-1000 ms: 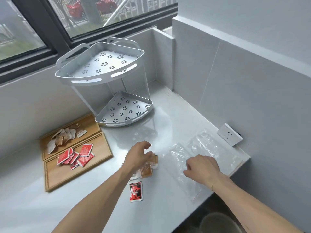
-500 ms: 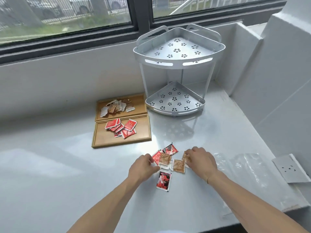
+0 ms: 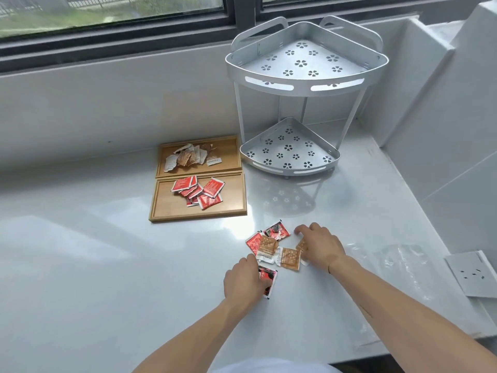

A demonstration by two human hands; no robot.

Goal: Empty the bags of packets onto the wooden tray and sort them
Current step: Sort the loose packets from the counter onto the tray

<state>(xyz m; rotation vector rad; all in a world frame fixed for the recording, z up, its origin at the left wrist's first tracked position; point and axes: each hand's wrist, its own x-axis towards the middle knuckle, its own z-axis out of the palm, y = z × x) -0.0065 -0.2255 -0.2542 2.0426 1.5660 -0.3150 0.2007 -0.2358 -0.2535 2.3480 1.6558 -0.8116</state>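
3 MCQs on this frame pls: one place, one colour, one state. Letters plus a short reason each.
1. Where are the loose packets lying?
A. on the counter, in front of the tray
B. on the rack's lower shelf
C. inside the plastic bag

2. What colour are the packets in the tray's near compartment?
A. brown
B. red
C. green

3. What state is the rack in?
A. both shelves bare
B. packets on the top shelf
C. tipped on its side

Answers:
1 A: they lie on the counter between the left hand and right hand.
2 B: red; the brown ones fill the far compartment.
3 A: it stands upright, nothing on either shelf.
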